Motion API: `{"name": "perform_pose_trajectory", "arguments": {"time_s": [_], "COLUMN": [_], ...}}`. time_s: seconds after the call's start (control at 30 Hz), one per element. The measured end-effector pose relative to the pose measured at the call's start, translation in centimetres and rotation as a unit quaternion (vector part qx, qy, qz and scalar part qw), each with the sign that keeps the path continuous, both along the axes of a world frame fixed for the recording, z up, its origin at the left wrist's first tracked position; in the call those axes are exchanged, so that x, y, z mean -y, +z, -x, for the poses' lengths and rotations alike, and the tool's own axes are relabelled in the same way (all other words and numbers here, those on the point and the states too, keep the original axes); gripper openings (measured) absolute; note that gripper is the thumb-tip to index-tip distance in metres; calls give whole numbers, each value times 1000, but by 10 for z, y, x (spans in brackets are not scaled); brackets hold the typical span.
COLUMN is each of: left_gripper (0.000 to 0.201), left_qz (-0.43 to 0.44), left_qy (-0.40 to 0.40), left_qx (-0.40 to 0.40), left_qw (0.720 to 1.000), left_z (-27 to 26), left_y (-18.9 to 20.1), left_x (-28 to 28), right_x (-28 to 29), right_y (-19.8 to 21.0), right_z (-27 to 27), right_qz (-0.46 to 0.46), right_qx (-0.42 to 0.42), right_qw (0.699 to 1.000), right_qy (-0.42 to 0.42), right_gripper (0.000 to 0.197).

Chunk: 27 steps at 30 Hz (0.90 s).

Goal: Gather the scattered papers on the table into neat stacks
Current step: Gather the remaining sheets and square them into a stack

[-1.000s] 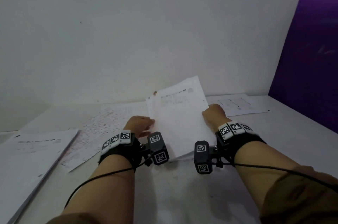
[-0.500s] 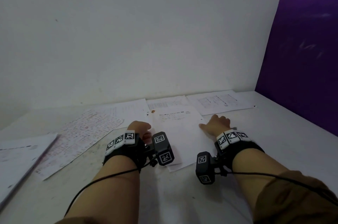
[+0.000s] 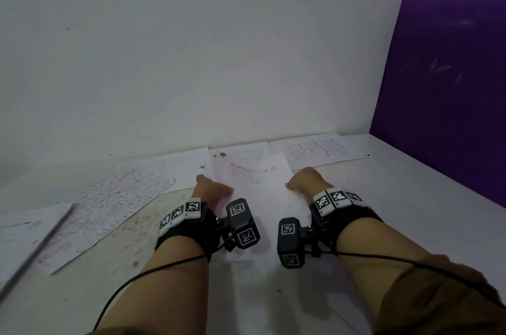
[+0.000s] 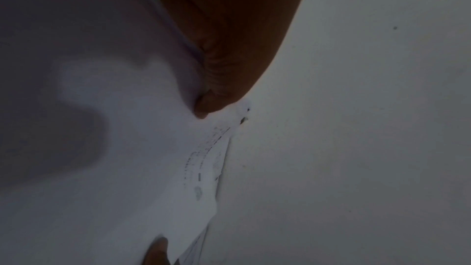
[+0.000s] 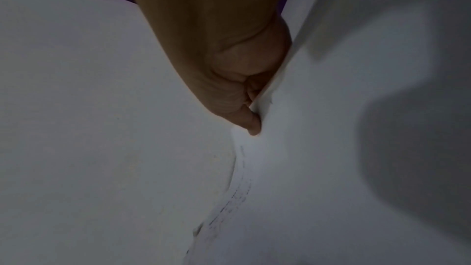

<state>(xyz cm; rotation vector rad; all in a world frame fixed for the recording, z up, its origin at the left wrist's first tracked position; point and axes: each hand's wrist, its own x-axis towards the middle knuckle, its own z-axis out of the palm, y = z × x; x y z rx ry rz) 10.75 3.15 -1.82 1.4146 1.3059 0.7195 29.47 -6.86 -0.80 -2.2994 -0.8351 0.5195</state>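
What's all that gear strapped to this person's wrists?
Each wrist wears a black strap: the left wrist strap and right wrist strap both carry a row of white tags printed with black square codes. A small black camera box, tagged too, juts inward from each: left camera, right camera. Thin black cables trail back along both forearms. An olive-brown sleeve covers the right upper forearm.

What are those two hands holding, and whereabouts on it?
A small stack of papers: the left hand grips its left edge, the right hand its right edge.
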Motion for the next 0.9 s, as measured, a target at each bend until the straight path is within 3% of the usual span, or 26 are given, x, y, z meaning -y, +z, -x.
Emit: {"name": "perform_pose_trajectory", "arguments": {"time_s": [0.1, 0.23, 0.37, 0.5, 0.67, 0.8, 0.9], "left_gripper": [61, 62, 48, 46, 71, 71, 57], "left_qz": [-102, -210, -311, -355, -252, -151, -133], "left_qy": [16, 7, 25, 37, 33, -19, -47], "left_qx": [41, 155, 194, 184, 166, 223, 196], "left_qw": [994, 965, 930, 916, 953, 963, 971], "left_z": [7, 16, 19, 22, 23, 25, 26], "left_y": [16, 45, 83, 99, 79, 58, 48], "left_x": [5, -2, -2, -5, -7, -2, -2], "right_x": [-7, -13, -18, -22, -19, -18, -17], "right_y": [-1, 17, 46, 54, 49, 43, 42], "right_z": [-3, 5, 14, 20, 27, 34, 40], "right_qz": [-125, -306, -404, -434, -462, -440, -419], "right_qx": [-55, -108, -106, -131, -193, -232, -244], "right_qw": [991, 946, 909, 891, 865, 866, 872], "right_qy": [-13, -21, -2, 14, 19, 41, 69], "right_gripper": [32, 19, 24, 23, 36, 49, 38]}}
